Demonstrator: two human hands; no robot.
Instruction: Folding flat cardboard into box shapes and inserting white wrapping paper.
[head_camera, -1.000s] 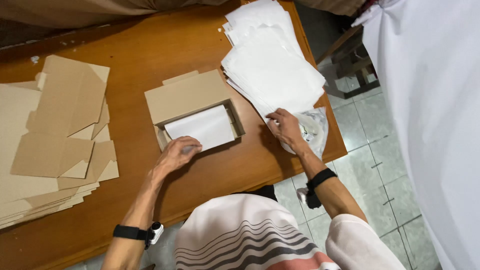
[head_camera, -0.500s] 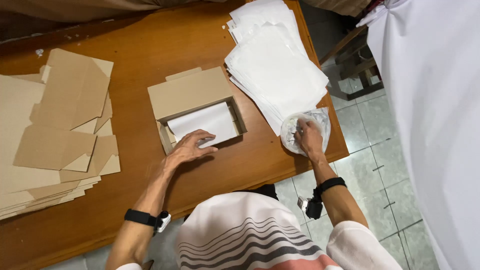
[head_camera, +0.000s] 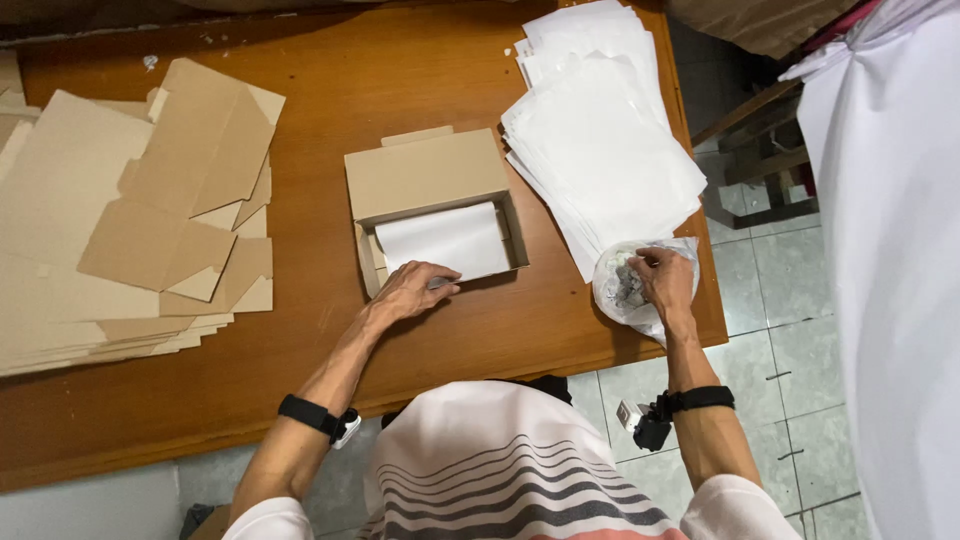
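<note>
Your left hand (head_camera: 412, 290) rested flat, fingers spread, on the front edge of the open cardboard box (head_camera: 437, 210) at the middle of the counter (head_camera: 330, 80); a white sheet (head_camera: 443, 240) already lined it. Your right hand (head_camera: 663, 280) reached into the clear plastic bag (head_camera: 622, 290) of small pieces at the counter's right edge, grip closing on something I couldn't make out. Nothing else lay in the box; flat box blanks (head_camera: 120, 230) waited unfolded at the left.

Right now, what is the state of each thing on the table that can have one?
Cardboard box: open, lid up, white sheet inside.
Flat cardboard blanks: unfolded, stacked.
White sheets: loose pile.
Clear bag: open, right hand inside.
Left hand: resting on box's front edge.
</note>
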